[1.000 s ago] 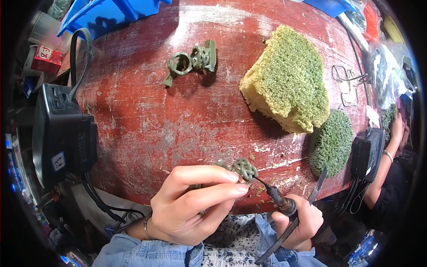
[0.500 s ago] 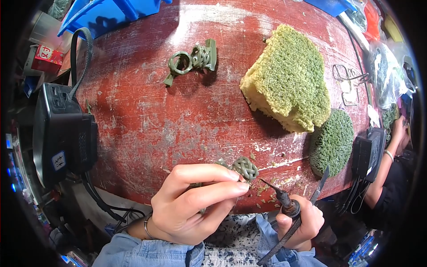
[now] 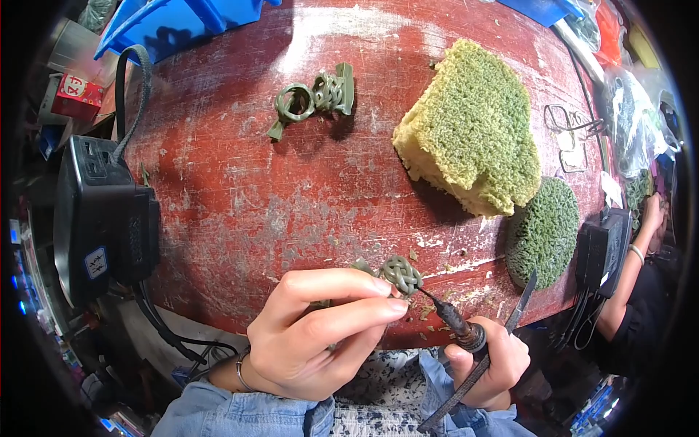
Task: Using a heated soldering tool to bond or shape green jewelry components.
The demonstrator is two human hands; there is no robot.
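At the table's near edge my left hand (image 3: 320, 331) pinches a dark green wax ring with a woven, braided face (image 3: 400, 275). Its back part is hidden behind my fingers. My right hand (image 3: 495, 360) is wrapped round a wax pen (image 3: 457, 324), a dark handle with a thin needle tip that reaches the lower right of the braid. Held in the same hand is a long thin metal file with a blade-like end (image 3: 520, 309), slanting up past the knuckles. More green wax rings on a wax stick (image 3: 320, 98) lie farther off on the red table (image 3: 240, 189).
A large yellow-green sponge block (image 3: 473, 131) and a smaller dark green sponge (image 3: 546, 233) sit at the right. Black power boxes (image 3: 105, 211) flank the table. Blue bins (image 3: 175, 29) stand behind. At the far right is another person's arm (image 3: 630, 277).
The wax pen has moved up and left, so its tip now meets the edge of the braided ring. The file has shifted slightly with my right hand. My left hand stays nearly still.
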